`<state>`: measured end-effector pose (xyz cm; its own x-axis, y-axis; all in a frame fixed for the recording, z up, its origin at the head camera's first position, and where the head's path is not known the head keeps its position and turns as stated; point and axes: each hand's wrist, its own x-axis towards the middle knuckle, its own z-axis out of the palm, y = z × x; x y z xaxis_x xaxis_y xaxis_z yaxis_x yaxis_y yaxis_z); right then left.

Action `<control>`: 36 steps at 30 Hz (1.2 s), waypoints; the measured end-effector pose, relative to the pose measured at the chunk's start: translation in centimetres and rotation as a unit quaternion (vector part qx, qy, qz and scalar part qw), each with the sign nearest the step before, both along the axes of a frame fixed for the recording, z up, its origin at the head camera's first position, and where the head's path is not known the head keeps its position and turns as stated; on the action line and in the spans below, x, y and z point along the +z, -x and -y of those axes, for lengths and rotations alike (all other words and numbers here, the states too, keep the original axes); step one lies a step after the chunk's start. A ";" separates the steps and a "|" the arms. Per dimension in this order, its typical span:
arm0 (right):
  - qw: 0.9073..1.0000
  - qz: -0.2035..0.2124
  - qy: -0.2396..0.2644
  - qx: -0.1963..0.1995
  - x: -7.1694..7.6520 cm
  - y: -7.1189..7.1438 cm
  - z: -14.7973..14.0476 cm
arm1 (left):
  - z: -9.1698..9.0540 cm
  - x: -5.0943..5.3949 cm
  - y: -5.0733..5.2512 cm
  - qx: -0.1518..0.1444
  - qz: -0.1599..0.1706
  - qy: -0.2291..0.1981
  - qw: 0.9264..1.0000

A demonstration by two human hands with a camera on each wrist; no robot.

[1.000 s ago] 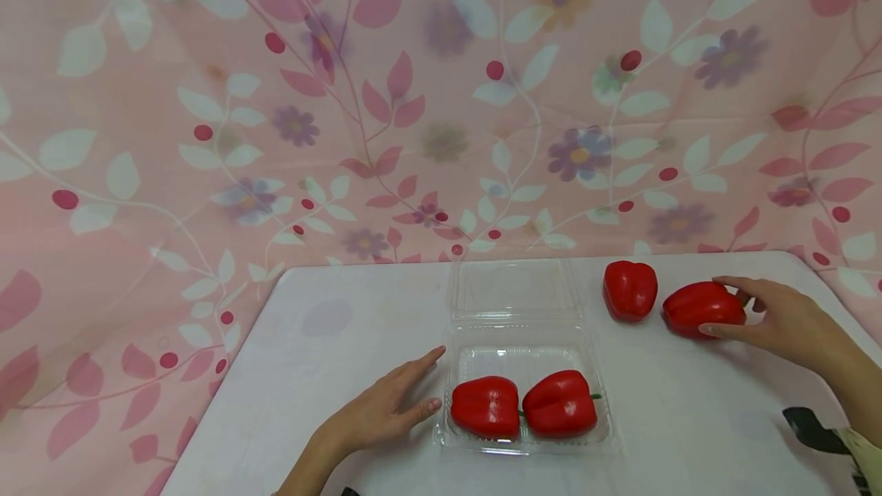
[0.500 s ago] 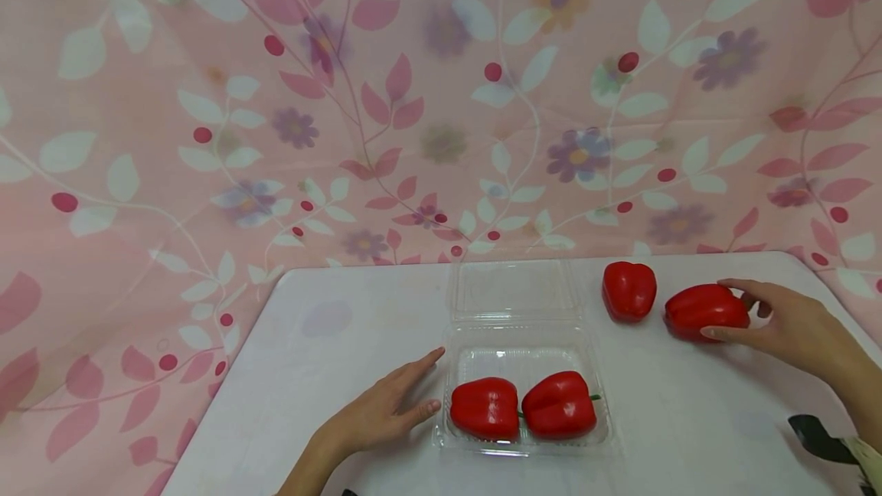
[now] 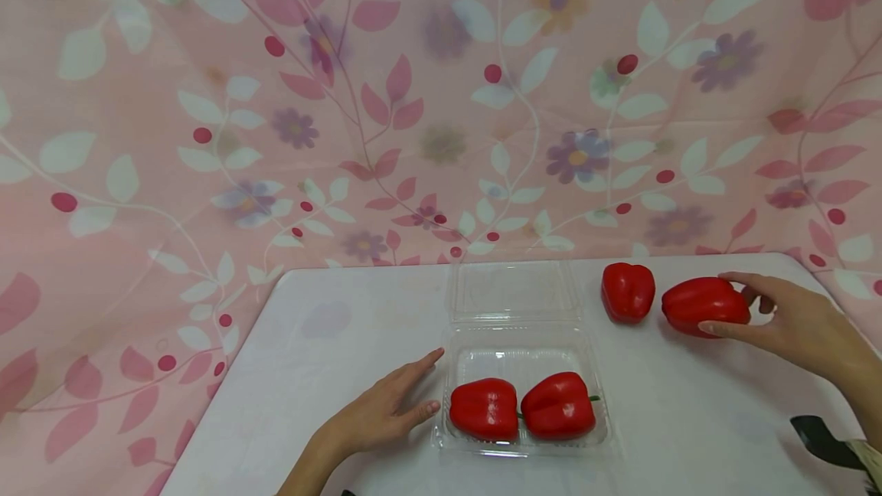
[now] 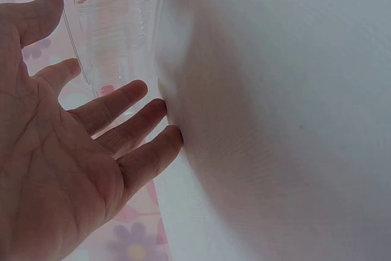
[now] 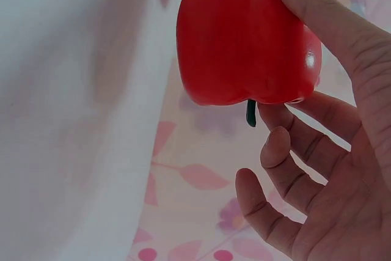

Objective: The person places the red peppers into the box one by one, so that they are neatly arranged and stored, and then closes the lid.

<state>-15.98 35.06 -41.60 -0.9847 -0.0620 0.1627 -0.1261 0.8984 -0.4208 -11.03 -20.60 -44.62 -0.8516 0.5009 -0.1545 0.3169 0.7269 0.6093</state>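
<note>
My right hand point(image 3: 799, 324) pinches a red bell pepper point(image 3: 703, 306) between thumb and fingers at the table's right side. In the right wrist view that pepper point(image 5: 244, 41) shows its dark green stem, and it appears slightly raised off the table. Another red bell pepper point(image 3: 628, 293) rests just to its left. Two more, a left bell pepper point(image 3: 485, 409) and a right bell pepper point(image 3: 558, 406), lie side by side in the front of a clear plastic container point(image 3: 520, 362). My left hand point(image 3: 379, 412) is spread at the container's left side; whether it touches the wall I cannot tell.
The container's clear lid point(image 3: 513, 289) lies folded back toward the far edge of the white table point(image 3: 358, 327). Behind the table hangs a pink floral cloth point(image 3: 413, 98). A dark strap point(image 3: 823, 442) shows near my right forearm.
The held bell pepper has risen a little with my right hand between half a second ago and now. My left hand and the container have stayed in place.
</note>
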 end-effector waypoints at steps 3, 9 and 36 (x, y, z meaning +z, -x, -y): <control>1.000 -0.006 -0.001 -0.003 0.5 -0.1 0.4 | 0.0 0.0 0.0 0.000 0.000 0.000 1.000; 1.000 -0.020 -0.002 -0.001 1.3 -0.4 1.5 | 0.0 0.0 -0.1 0.000 0.000 0.003 1.000; 0.997 -0.070 0.042 0.004 2.8 -1.1 7.0 | 0.0 0.2 -0.1 0.002 -0.004 0.005 1.000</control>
